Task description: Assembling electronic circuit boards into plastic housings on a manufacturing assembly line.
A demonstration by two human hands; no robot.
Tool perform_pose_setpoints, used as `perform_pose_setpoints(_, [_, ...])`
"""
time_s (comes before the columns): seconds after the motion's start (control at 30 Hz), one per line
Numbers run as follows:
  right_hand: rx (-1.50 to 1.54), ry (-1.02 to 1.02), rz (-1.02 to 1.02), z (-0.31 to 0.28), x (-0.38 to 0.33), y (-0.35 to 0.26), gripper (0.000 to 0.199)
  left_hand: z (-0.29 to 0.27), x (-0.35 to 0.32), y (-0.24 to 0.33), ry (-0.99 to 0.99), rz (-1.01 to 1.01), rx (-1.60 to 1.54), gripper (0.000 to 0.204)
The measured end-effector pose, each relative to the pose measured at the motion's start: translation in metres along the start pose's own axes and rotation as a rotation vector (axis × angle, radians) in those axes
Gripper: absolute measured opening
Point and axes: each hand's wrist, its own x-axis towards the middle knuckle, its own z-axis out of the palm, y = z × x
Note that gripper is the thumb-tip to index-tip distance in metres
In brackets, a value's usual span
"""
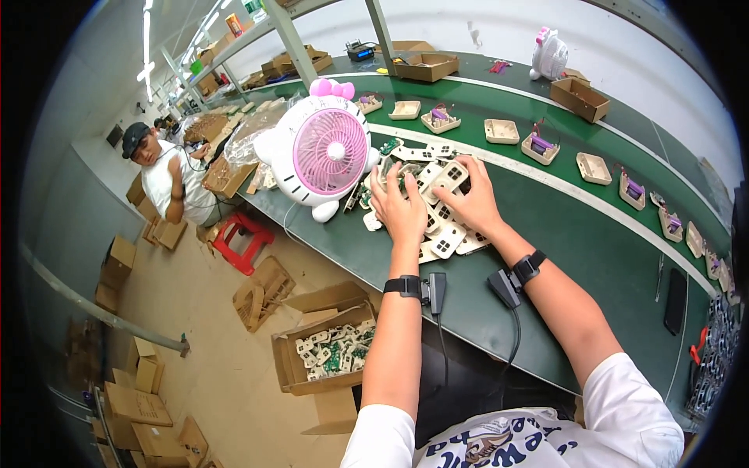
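Observation:
A heap of small cream plastic panels with dark square windows, mixed with green circuit boards, lies on the green bench. My left hand rests over the heap's left side, fingers spread and touching the pieces; what is under the palm is hidden. On the right side of the heap, my right hand is closed with thumb and fingers about one cream panel. Just left of the heap stands a white cat-shaped fan with a pink grille and bow.
Beige casings, some with purple cells, line the belt beyond. An open carton of panels and boards stands on the floor at left. A co-worker sits far left near a red stool. A black phone-like slab lies right.

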Motion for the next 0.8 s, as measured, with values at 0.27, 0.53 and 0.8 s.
perform_pose_setpoints(0.27, [-0.176,-0.309,-0.122,-0.015,-0.001,-0.006,0.063,-0.043,0.009,0.014,-0.069,0.051,0.390,0.045])
perform_pose_setpoints(0.53, [-0.166,-0.346,-0.195,-0.042,0.005,-0.089,0.038,-0.302,-0.128,0.029,-0.329,-0.401,-0.509,0.023])
perform_pose_setpoints(0.8, [-0.149,-0.930,-0.163,-0.002,-0.115,-0.154,0.013,-0.374,-0.344,-0.062,-0.603,-1.143,-0.309,0.025])
